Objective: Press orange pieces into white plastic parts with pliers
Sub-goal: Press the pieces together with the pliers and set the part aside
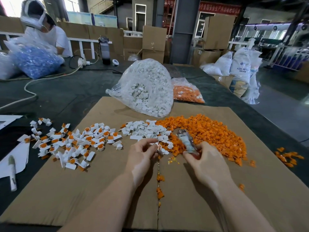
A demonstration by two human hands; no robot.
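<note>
On the flat brown cardboard (103, 190) in this warehouse, left hand (142, 158) pinches a white part (154, 145), right hand (205, 162) grips blurred pliers (186, 141), glossy orange heap (209, 131) at two o'clock.

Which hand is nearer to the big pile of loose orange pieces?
Right. The right hand touches the edge of the orange pile; the left hand is further left, beside the white parts.

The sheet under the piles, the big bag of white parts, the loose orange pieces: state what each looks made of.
Sheet: brown corrugated cardboard, matte, with a seam down the middle.
Bag: thin clear plastic film, glossy and crinkled, contents showing through.
Orange pieces: likely moulded plastic, uniform colour, identical shapes.
</note>
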